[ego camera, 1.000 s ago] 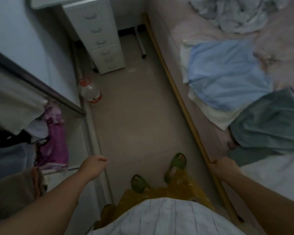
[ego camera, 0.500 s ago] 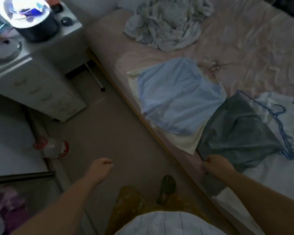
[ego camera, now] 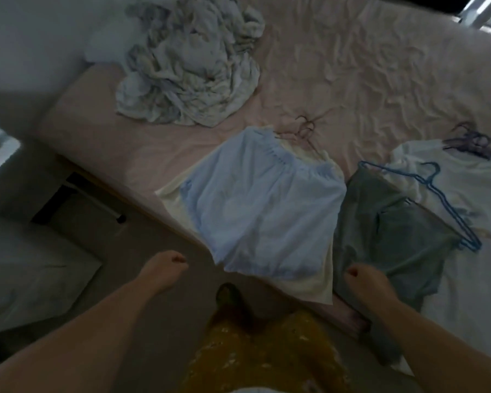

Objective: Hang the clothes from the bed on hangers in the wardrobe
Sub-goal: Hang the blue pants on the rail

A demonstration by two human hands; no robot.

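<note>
Left hand (ego camera: 165, 265) is hanging over the floor beside the bed (ego camera: 352, 80), fingers curled in and gripping nothing that I am seeing. Further along, near the bed's head, a crumpled grey-white heap (ego camera: 190, 63) is lying by itself; then the pale blue garment (ego camera: 261, 211) is lying flat on a cream piece (ego camera: 306, 285), draping over the mattress edge, thin wire hangers (ego camera: 306, 129) peeking out by its gathered top. I am judging the fabric light, limp and prone to sliding, so I am planning to pinch it at that gathered band. Right hand (ego camera: 366, 282) is hovering over the grey-green garment (ego camera: 389, 239); whether it is pinching the cloth I cannot tell. Beyond it a blue hanger (ego camera: 425, 182) is resting across a white garment (ego camera: 462, 182). Dim light is blurring everything, and the wardrobe is out of frame.
</note>
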